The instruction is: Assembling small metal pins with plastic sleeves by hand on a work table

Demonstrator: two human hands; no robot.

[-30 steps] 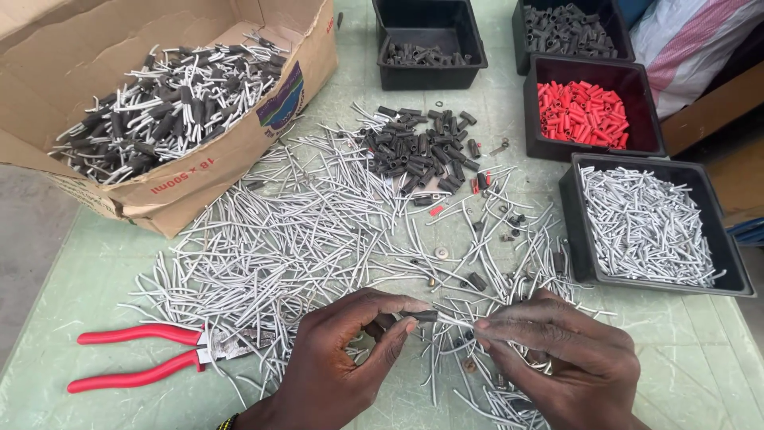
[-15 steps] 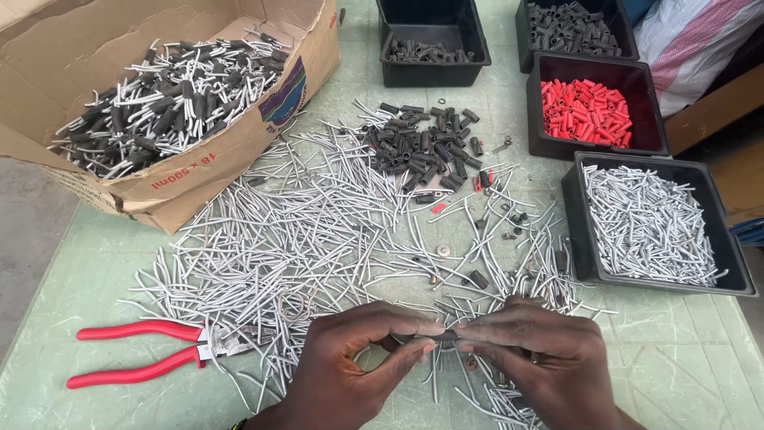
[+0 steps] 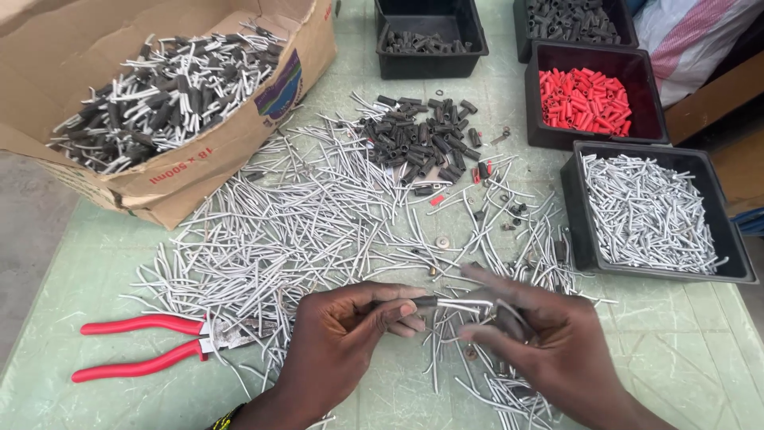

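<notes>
My left hand (image 3: 342, 338) pinches one end of a thin grey metal rod (image 3: 463, 303) just above the table. My right hand (image 3: 549, 346) holds the rod's other end, where a small dark sleeve seems to sit, partly hidden by my fingers and blurred. Both hands hover over a wide scatter of grey bent rods (image 3: 294, 223) on the green table (image 3: 87, 279). A loose heap of black sleeves (image 3: 418, 139) lies beyond the rods.
Red-handled pliers (image 3: 143, 346) lie left of my left hand. A cardboard box (image 3: 199, 159) of sleeved rods stands far left. Black bins hold grey rods (image 3: 649, 207), red sleeves (image 3: 585, 99) and black sleeves (image 3: 426, 40). Small washers lie among the rods.
My hands came together on the rod and sleeve half a second ago. Now they have drawn slightly apart, the right hand's fingers spreading and blurred with motion.
</notes>
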